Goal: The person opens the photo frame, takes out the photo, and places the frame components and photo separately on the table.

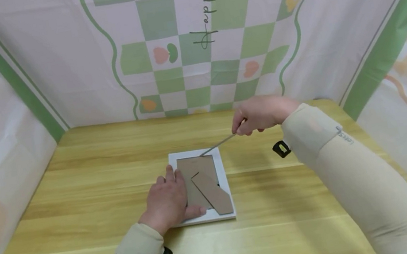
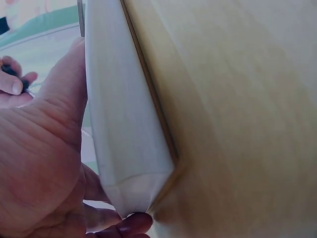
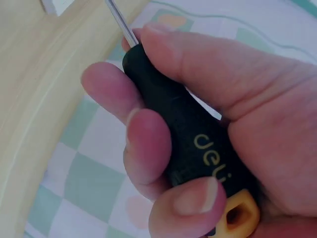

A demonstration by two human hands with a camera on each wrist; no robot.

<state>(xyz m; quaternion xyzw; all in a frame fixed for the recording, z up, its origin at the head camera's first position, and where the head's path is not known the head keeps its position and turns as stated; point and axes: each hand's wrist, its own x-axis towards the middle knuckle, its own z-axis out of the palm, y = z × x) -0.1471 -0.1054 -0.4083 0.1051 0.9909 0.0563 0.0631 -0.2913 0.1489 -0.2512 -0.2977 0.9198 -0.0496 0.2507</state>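
Observation:
A white picture frame (image 1: 222,173) lies face down on the table, its brown backing board (image 1: 195,164) and brown stand flap (image 1: 214,192) showing. My left hand (image 1: 167,200) rests on the left side of it, fingers extended and thumb over the bottom edge. In the left wrist view this hand is against the white frame edge (image 2: 124,114), one fingertip at a corner. My right hand (image 1: 259,114) grips a screwdriver (image 3: 168,109) with a black and yellow handle marked "deli". Its metal shaft (image 1: 218,144) slants down to the top edge of the backing board.
The wooden table (image 1: 112,160) extends around the frame. Behind it hangs a cloth (image 1: 157,18) with green and white checks, and more printed cloth stands at both sides. Black straps are on both wrists.

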